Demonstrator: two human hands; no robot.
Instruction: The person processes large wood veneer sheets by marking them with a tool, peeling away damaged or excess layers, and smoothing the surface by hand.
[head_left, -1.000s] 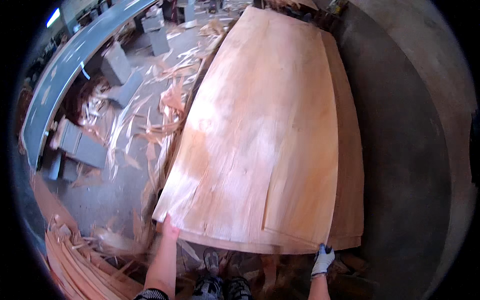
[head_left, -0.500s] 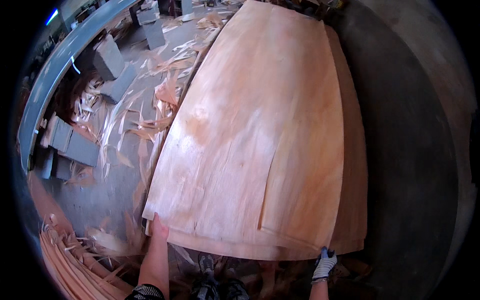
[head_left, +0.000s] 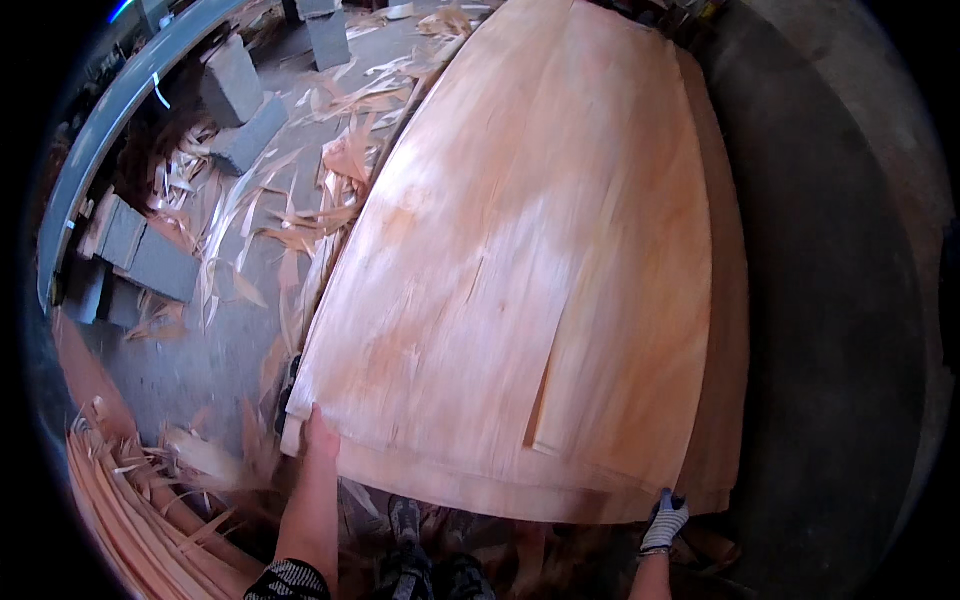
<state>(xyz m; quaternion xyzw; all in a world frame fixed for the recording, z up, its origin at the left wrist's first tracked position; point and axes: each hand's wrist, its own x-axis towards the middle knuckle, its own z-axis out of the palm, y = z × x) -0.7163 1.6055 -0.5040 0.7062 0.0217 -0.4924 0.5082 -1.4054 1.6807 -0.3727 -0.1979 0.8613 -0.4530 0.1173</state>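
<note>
Holding the near edge of a broad, thin wooden top sheet (head_left: 500,240), two hands sit at its near corners, just beyond the person's shoes (head_left: 405,515). At the left corner, the bare left hand (head_left: 321,436) has its thumb on the upper face; the other fingers are hidden, though the hand looks closed on the edge. At the right corner, the right hand (head_left: 664,522), in a striped glove, appears to pinch the rim narrowly between its fingers.

The top sheet lies over a lower sheet (head_left: 725,300) that shows along the right side and the near end. A narrow gap opens in the top sheet near the right hand, with a shorter slit farther in. If the hands pulled unevenly, I judge, either opening could run on along the grain, or the loose strip beside the gap could fold over. The gloved pinch looks small, so the corner might slip or chip under a sharp tug.

Near the left forearm, a heap of wooden strips (head_left: 135,510) could snag a sleeve. Farther off, shavings (head_left: 345,165) litter the floor (head_left: 215,375) and might make footing slippery. Beyond lie grey blocks (head_left: 165,262) and a long bluish beam (head_left: 100,150).
</note>
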